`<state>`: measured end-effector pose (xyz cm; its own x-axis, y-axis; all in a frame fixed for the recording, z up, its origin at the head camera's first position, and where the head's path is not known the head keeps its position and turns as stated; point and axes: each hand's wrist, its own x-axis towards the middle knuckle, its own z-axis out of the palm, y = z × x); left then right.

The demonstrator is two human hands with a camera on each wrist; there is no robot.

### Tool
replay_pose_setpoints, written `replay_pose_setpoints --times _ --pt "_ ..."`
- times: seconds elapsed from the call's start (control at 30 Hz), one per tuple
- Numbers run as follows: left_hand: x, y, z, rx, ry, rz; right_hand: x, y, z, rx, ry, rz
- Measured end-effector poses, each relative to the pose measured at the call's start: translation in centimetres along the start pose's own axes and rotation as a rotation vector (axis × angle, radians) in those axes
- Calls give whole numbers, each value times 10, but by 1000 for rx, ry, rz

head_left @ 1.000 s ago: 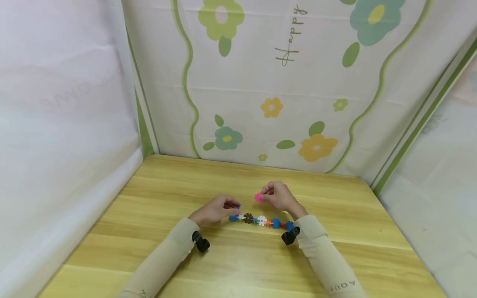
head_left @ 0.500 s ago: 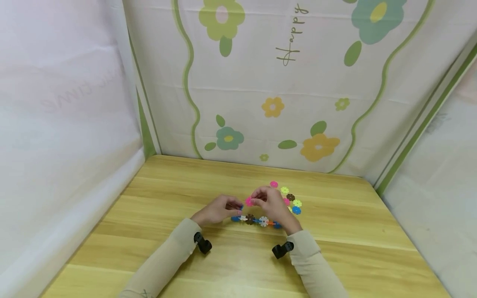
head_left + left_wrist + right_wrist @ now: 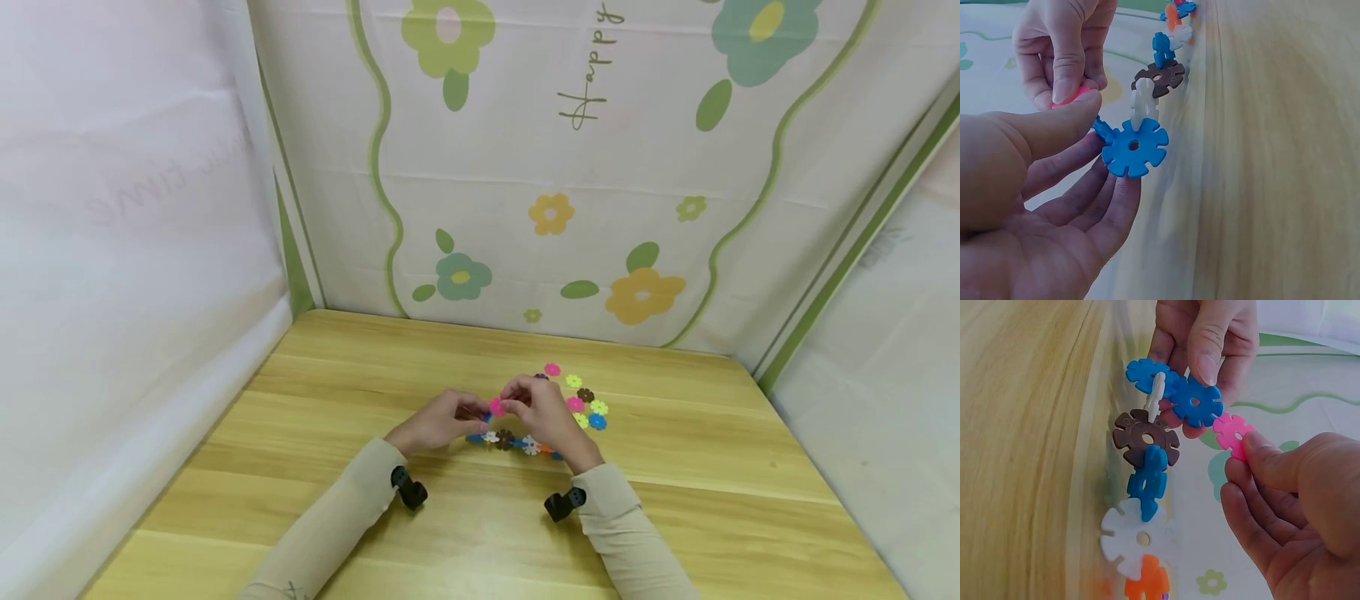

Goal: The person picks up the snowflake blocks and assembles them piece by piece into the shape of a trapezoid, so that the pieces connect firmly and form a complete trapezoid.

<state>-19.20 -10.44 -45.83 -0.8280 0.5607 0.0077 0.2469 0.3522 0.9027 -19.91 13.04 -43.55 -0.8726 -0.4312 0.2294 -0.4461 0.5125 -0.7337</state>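
My left hand [image 3: 441,422] pinches a blue notched snowflake disc [image 3: 1196,401] between thumb and fingers. That disc is the end of a chain of interlocked discs. Along the chain come another blue disc [image 3: 1134,148], a white disc [image 3: 1145,103], a brown disc [image 3: 1147,438], another blue one, a larger-looking white disc [image 3: 1138,537] and an orange disc [image 3: 1147,579]. My right hand [image 3: 546,417] pinches a pink disc [image 3: 1233,434] by its edge. In the right wrist view the pink disc's rim meets the edge of the blue end disc. The chain's far end is hidden behind my right hand in the head view.
Loose discs lie on the wooden table [image 3: 360,358] beyond my right hand: pink [image 3: 552,369], yellow [image 3: 573,381], brown [image 3: 586,395] and blue [image 3: 597,422] among them. A printed fabric wall [image 3: 480,167] stands along the back, with white fabric at both sides.
My right hand has moved left with the pink disc, bringing it against the blue disc in my left hand. The loose discs behind it have come into view. My left hand has barely moved.
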Motion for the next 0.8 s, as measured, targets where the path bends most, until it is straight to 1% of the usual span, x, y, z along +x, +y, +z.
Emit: replay_pose_setpoints --times 0.13,0.3,0.47,0.6,0.8 --pt "0 2 1 19 17 26 0 -2 2 -6 0 8" --pt "2 1 5 96 67 69 1 -5 7 -15 26 25" --pt "2 5 11 162 111 113 2 -9 10 -40 50 48" --pt "1 7 14 185 137 100 4 -11 12 -44 38 79" --pt "1 10 16 186 158 72 8 -12 9 -48 -13 86"
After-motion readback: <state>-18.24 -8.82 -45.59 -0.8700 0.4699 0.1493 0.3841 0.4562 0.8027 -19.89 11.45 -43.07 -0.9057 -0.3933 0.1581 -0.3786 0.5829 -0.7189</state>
